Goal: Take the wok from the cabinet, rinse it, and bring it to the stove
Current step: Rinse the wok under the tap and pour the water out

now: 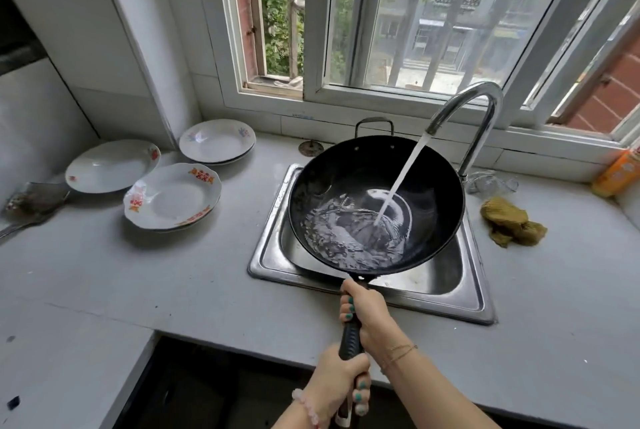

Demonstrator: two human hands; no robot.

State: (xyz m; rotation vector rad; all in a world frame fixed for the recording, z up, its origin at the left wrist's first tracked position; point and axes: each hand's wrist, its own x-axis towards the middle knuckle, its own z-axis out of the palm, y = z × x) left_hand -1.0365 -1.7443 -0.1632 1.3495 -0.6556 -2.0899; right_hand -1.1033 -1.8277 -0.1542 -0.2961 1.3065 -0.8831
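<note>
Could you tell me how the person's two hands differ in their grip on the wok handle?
The right hand grips the handle high up, close to the wok; the left hand grips its lower end. The right wrist wears thin string bracelets; the left wears a pink bead bracelet. Both are closed around the handle, holding the wok over the sink under the running tap.
</note>
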